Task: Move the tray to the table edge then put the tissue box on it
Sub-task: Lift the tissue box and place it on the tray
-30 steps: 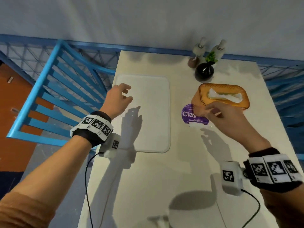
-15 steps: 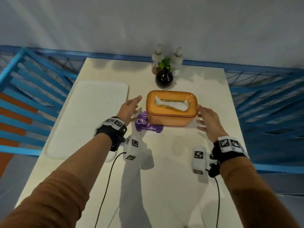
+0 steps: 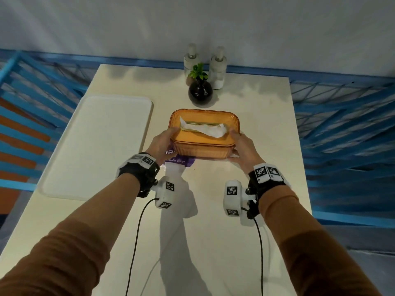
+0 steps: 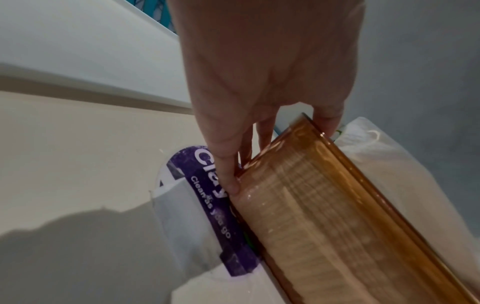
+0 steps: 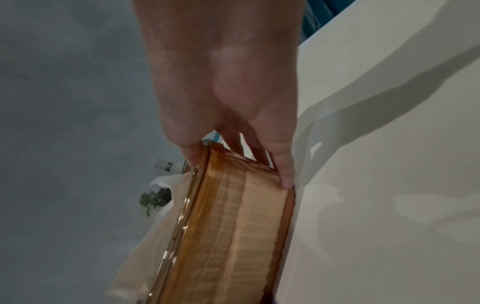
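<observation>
The amber tissue box (image 3: 204,137) stands mid-table with a white tissue poking from its top slot. My left hand (image 3: 164,144) grips its left end, thumb on the lid and fingers down the side. My right hand (image 3: 242,146) grips the right end the same way. In the left wrist view the fingers (image 4: 228,179) press the box (image 4: 324,216) wall; in the right wrist view my fingers (image 5: 284,174) clasp the box (image 5: 233,226). The white tray (image 3: 96,146) lies flat along the table's left edge, with nothing on it.
A purple wipes pack (image 3: 181,160) lies partly under the box's left front corner. A black vase with a green sprig (image 3: 200,91) and two white bottles (image 3: 218,69) stand at the far edge. Blue railings (image 3: 346,129) flank the table.
Both hands went from hovering open beside the tissue box to gripping its two ends. Earlier still, the left hand was over the tray and has left it.
</observation>
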Demonstrator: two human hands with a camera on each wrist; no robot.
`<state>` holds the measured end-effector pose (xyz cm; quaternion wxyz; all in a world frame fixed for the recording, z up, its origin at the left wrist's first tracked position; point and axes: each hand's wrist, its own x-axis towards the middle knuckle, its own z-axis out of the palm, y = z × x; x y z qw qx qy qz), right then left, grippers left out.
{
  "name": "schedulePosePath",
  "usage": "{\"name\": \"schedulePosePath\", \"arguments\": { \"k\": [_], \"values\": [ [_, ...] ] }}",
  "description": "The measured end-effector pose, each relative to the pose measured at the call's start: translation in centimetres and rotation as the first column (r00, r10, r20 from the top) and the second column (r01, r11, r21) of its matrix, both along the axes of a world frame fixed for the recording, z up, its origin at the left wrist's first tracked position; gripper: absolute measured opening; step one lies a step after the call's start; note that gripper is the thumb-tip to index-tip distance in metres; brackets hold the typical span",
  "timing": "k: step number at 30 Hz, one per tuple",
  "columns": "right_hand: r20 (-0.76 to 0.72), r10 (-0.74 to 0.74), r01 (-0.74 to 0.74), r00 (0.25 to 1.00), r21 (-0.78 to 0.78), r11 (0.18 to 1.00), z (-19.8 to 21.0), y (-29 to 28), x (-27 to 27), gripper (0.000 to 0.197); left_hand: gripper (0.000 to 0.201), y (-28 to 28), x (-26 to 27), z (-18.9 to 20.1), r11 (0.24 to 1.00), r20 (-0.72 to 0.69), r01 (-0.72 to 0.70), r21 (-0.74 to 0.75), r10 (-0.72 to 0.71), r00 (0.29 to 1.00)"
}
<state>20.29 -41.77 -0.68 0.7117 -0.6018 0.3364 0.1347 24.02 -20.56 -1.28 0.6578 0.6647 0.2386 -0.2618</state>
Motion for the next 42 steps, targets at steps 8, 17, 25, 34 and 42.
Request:
{"name": "schedulePosePath", "arguments": {
  "k": [8, 17, 25, 34, 42],
  "values": [
    [0.122, 0.042, -0.051, 0.992, 0.076, 0.996, 1.3, 0.7, -2.5, 0.042, 0.057, -0.2, -1.8, 0.6, 0.998, 0.090, 0.039, -0.049, -0.034, 0.995],
    [0.269, 0.065, -0.098, 0.961, 0.114, 0.989, 5.9, 4.2, -5.9, 0.043, 0.040, 4.5, -4.6, 6.0, 0.987, 0.244, 0.151, -0.051, -0.134, 0.960],
    [0.383, 0.075, -0.123, 0.921, 0.101, 0.987, 10.7, 12.6, -0.5, 0.042, 0.044, 12.9, -0.4, 10.7, 0.994, 0.376, 0.105, -0.015, -0.092, 0.922],
    [0.438, 0.078, -0.113, 0.896, 0.053, 0.992, 12.7, 25.0, 12.1, 0.041, 0.047, 25.1, 12.1, 12.8, 0.995, 0.421, 0.092, 0.028, -0.096, 0.902],
    [0.420, 0.062, -0.057, 0.906, -0.023, 0.998, 9.7, 30.9, 23.7, 0.035, 0.043, 29.3, 24.1, 9.2, 0.999, 0.370, 0.016, -0.040, 0.000, 0.929]
  ]
}}
